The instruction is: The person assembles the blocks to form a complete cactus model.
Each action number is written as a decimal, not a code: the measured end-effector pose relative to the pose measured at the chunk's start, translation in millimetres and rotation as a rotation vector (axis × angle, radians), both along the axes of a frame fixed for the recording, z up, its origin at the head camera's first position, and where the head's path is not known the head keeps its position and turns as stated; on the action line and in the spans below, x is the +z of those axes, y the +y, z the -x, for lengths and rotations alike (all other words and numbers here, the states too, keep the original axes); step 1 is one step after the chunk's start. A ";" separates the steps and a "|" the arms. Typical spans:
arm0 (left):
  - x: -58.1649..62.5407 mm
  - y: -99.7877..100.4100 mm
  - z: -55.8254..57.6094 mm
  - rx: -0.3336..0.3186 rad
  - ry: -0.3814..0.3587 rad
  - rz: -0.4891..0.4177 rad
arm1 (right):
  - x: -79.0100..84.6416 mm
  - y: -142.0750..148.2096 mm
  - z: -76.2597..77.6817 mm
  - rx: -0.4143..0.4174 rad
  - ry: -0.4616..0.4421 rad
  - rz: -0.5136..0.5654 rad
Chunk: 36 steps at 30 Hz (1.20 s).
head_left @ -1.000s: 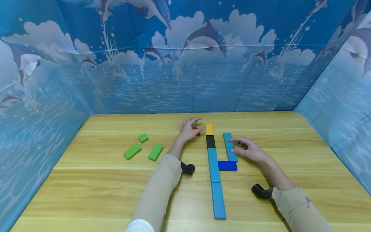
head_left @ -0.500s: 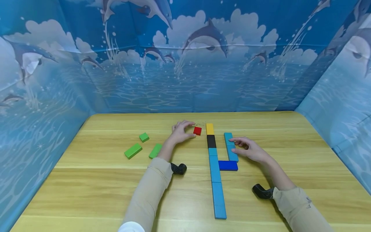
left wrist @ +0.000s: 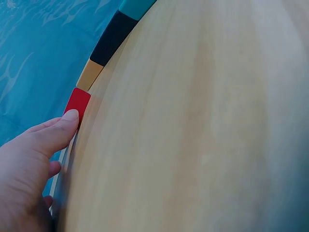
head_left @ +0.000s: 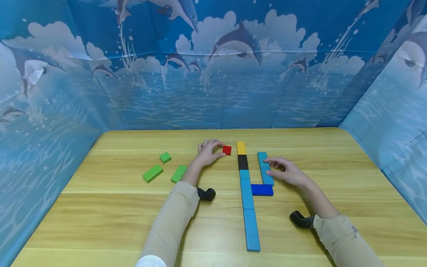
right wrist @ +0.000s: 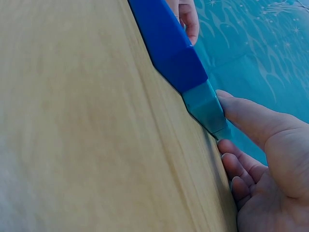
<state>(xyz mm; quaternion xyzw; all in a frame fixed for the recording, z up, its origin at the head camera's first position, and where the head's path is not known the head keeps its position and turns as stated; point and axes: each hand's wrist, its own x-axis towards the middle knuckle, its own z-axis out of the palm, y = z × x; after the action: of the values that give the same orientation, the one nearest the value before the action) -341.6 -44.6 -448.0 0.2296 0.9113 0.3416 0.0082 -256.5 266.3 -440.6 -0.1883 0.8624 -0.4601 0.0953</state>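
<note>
In the head view my left hand (head_left: pixel 208 152) has thumb and index finger at the front and back of a small red block (head_left: pixel 227 150), lightly pinching its left end. The left wrist view shows the thumb (left wrist: pixel 67 121) against that red block, with its other side hidden. Left of a yellow block (head_left: pixel 241 148), the red block lies apart from it by a narrow gap. My right hand (head_left: pixel 288 172) rests its thumb and index fingertips, spread apart, along the right side of two light blue blocks (head_left: pixel 263 159). A dark blue block (head_left: pixel 261 190) lies crosswise below these.
A black block (head_left: pixel 242 162) and a long light blue row (head_left: pixel 247 194) continue the yellow block's line toward me. Several green blocks (head_left: pixel 152 173) lie left of my left arm on the wooden table (head_left: pixel 110 222). A dolphin-print cloth (head_left: pixel 213 92) surrounds the table.
My left hand has drawn back to the left from over the red block, which has turned slightly straighter. My right hand has stayed by the light blue blocks.
</note>
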 end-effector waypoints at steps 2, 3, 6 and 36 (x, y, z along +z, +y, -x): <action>-0.2 1.1 0.3 0.008 -0.003 -0.006 | -0.4 0.3 0.0 0.001 -0.001 0.004; -0.4 1.8 0.5 0.015 -0.004 -0.011 | -0.7 0.5 0.1 0.000 -0.001 0.006; -1.2 5.7 2.1 0.054 -0.009 -0.027 | -0.7 0.9 -0.2 0.001 -0.004 0.007; -0.9 57.1 10.0 0.410 0.050 -0.007 | 1.9 -0.2 -1.8 -0.009 -0.006 0.002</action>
<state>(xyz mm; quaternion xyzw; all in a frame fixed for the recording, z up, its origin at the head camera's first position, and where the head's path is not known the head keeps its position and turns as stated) -351.5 12.5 -448.9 0.0476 0.9378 0.3333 -0.0849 -254.7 266.1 -438.7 -0.1831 0.8625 -0.4619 0.0958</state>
